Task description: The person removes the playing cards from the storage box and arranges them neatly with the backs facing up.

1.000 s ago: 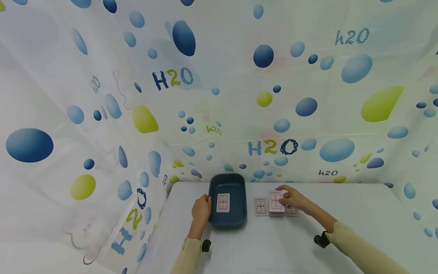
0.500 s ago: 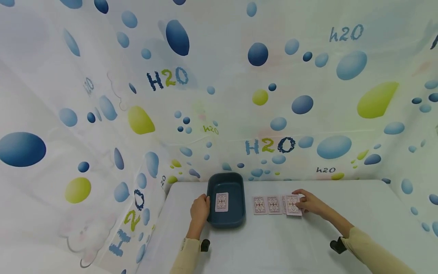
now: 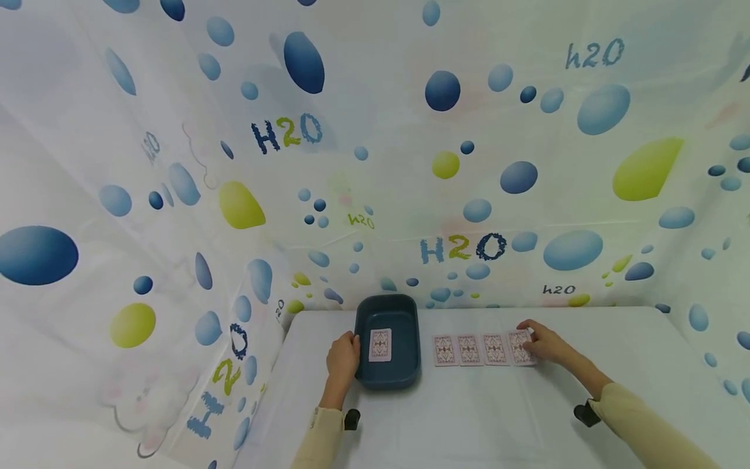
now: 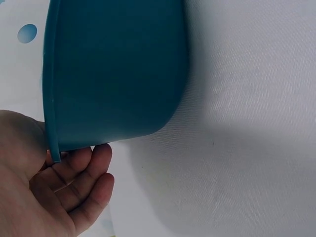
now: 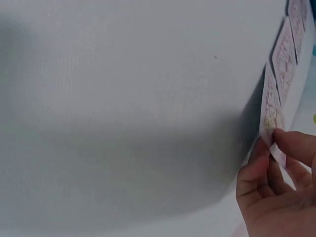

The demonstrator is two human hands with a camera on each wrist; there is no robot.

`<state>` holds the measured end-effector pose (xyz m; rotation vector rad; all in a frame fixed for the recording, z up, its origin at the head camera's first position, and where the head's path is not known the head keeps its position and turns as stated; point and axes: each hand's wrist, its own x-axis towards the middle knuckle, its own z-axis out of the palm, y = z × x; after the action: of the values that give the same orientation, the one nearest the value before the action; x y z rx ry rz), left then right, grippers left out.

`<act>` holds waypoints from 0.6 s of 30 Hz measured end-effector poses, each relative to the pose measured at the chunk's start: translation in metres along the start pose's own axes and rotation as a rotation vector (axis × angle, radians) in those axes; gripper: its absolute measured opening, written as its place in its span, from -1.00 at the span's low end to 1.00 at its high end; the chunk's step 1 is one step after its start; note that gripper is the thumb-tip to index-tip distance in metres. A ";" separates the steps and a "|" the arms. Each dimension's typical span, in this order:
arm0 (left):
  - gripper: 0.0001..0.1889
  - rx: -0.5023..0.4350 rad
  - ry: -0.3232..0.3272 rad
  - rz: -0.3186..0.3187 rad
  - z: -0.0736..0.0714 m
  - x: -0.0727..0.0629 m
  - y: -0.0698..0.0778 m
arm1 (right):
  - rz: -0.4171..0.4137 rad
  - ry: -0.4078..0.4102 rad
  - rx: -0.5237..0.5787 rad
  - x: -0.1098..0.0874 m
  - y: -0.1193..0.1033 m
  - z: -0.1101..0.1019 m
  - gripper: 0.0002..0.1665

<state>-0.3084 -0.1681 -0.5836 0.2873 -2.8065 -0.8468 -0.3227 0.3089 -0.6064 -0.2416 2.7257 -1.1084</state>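
Four cards (image 3: 495, 350) seemed fully spread at three o'clock from the tray (image 3: 388, 384) the left grip (image 3: 343, 357) clasped, the right grip (image 3: 545, 343) having just drawn the pinched end card (image 3: 519, 347) clear.

- Head: table (image 3: 469, 423) viewed from above, toward its far edge.
- Left wrist: tray (image 4: 118, 74), shared with head, seen close.
- Right wrist: cards (image 5: 285, 57), likewise shared, seen close.

Head view is lit evenly, greyish; curtain (image 3: 381, 85) is stretched wide-angle at left and right edges. Wrist views are dimmer. Soft-edged shadows are thrown on cloth (image 4: 256, 64) beside tray (image 4: 118, 74) and right hand (image 5: 279, 192). Card (image 5: 271, 106) print is blurred in right wrist view.
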 end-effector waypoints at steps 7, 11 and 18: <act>-0.70 -0.006 0.000 0.000 0.001 0.000 -0.001 | 0.032 0.029 -0.116 0.004 -0.003 0.008 -0.52; -0.70 -0.004 0.014 0.009 0.001 0.001 0.000 | 0.043 0.070 -0.195 0.003 -0.006 0.011 -0.53; -0.68 -0.005 0.047 0.037 -0.001 -0.001 0.000 | 0.060 0.078 -0.216 -0.002 -0.016 0.011 -0.54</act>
<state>-0.3072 -0.1679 -0.5831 0.2500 -2.7568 -0.8283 -0.3169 0.2906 -0.6034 -0.1479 2.9020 -0.8244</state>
